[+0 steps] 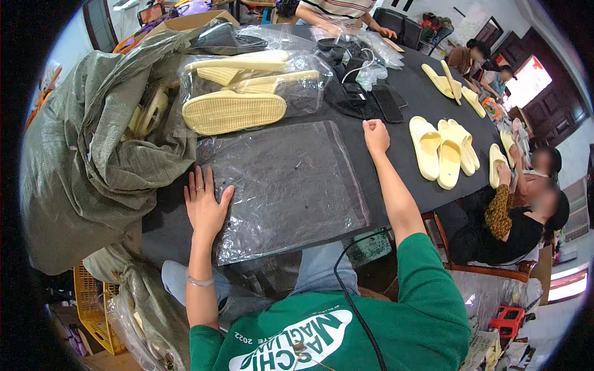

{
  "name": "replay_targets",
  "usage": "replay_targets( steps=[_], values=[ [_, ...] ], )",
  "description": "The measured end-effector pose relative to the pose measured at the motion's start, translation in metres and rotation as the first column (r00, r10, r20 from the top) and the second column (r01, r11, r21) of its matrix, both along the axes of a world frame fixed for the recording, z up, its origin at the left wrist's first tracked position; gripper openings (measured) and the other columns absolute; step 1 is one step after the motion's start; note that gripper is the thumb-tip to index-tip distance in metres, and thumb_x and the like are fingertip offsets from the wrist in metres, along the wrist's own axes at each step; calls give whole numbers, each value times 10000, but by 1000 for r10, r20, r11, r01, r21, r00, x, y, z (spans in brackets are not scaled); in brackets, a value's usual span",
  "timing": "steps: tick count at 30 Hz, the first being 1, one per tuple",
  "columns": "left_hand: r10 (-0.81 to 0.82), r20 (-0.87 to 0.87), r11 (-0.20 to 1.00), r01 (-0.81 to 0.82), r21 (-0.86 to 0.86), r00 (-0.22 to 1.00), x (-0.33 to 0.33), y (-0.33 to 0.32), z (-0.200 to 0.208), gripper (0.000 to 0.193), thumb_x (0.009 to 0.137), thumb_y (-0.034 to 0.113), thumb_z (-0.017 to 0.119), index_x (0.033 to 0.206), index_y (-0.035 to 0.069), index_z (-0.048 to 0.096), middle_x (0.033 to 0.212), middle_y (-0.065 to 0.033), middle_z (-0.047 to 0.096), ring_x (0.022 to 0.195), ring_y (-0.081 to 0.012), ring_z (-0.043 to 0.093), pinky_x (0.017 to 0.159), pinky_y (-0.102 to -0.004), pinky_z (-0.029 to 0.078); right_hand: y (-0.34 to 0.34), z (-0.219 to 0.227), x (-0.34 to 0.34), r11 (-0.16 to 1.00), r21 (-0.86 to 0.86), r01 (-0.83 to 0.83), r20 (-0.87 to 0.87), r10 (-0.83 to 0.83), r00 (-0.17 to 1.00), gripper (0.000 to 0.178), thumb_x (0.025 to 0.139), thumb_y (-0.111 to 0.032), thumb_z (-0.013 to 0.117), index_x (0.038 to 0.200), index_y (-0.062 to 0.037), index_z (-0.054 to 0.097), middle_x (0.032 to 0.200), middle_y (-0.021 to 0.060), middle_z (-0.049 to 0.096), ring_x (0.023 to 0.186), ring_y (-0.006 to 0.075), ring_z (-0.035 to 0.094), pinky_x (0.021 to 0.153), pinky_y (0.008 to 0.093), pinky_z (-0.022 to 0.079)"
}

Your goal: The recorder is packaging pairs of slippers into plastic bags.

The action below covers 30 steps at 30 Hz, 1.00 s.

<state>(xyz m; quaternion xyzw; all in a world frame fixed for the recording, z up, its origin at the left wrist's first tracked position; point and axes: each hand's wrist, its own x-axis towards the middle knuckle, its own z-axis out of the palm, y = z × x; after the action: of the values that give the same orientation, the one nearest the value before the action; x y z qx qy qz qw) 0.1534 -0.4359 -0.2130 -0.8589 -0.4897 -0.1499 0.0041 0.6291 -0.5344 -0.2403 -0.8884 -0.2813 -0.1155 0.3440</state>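
Note:
A clear flat plastic bag (291, 185) lies on the black table (164, 226) in front of me. My left hand (207, 201) rests with spread fingers on the bag's left edge. Beyond its right corner, my right hand (376, 137) is closed, its fingertips pressed together; whatever it grips, if anything, is too small to make out. Just past that hand lie a dark phone-like slab (387, 104) and a cable. Behind the flat bag sits another clear bag with pale yellow slippers in it, one slipper (234, 112) showing its ribbed sole.
A large grey-green woven sack (80, 154) with slippers in its mouth crowds the left. Loose yellow slippers (426, 148) stand on the right. A person in a striped shirt (337, 9) works across the table; other people sit at right. A yellow crate (93, 303) is at lower left.

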Motion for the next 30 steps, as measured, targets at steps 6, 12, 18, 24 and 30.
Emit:
replay_targets(
  steps=[6, 12, 18, 24, 30],
  values=[
    [-21, 27, 997, 19, 81, 999, -2, 3, -7, 702, 881, 535, 491, 1382, 49, 408, 1466, -184, 328, 1361, -332, 289, 1095, -489, 232, 1, 0, 0, 1000, 15, 8, 23, -8, 1000, 321, 854, -395, 608, 882, -76, 636, 873, 90, 663, 825, 275, 638, 721, 402, 483],
    [0, -8, 1000, 0, 24, 1000, 0, 0, -1, 688, 898, 511, 481, 1409, 62, 371, 1492, -162, 290, 1381, -321, 256, 1113, -468, 206, 0, 1, -1, 1000, 14, 6, 30, -6, 1000, 322, 849, -392, 611, 884, -72, 639, 877, 92, 667, 828, 278, 640, 726, 401, 485],
    [-4, 10, 999, 4, 39, 1000, 0, 1, -3, 694, 894, 524, 479, 1400, 59, 380, 1481, -172, 303, 1372, -325, 270, 1106, -474, 217, 1, 1, -1, 1000, 26, 13, 7, -13, 1000, 314, 848, -386, 614, 888, -76, 642, 875, 87, 667, 824, 271, 641, 737, 398, 487],
    [-10, 11, 999, 10, 50, 1000, 0, 1, -3, 705, 892, 541, 467, 1394, 52, 388, 1476, -184, 306, 1362, -330, 285, 1104, -471, 220, 1, 1, -2, 1000, 8, 15, 39, -15, 999, 308, 847, -381, 616, 889, -78, 643, 873, 85, 667, 822, 266, 642, 730, 394, 486],
    [-12, 2, 998, 12, 62, 1000, -1, 2, -4, 707, 891, 539, 470, 1396, 52, 386, 1478, -184, 303, 1363, -330, 283, 1106, -473, 218, 1, 0, -1, 1000, 19, 9, 50, -10, 999, 302, 850, -376, 614, 889, -78, 642, 873, 85, 664, 819, 266, 640, 728, 395, 485]
  ],
)
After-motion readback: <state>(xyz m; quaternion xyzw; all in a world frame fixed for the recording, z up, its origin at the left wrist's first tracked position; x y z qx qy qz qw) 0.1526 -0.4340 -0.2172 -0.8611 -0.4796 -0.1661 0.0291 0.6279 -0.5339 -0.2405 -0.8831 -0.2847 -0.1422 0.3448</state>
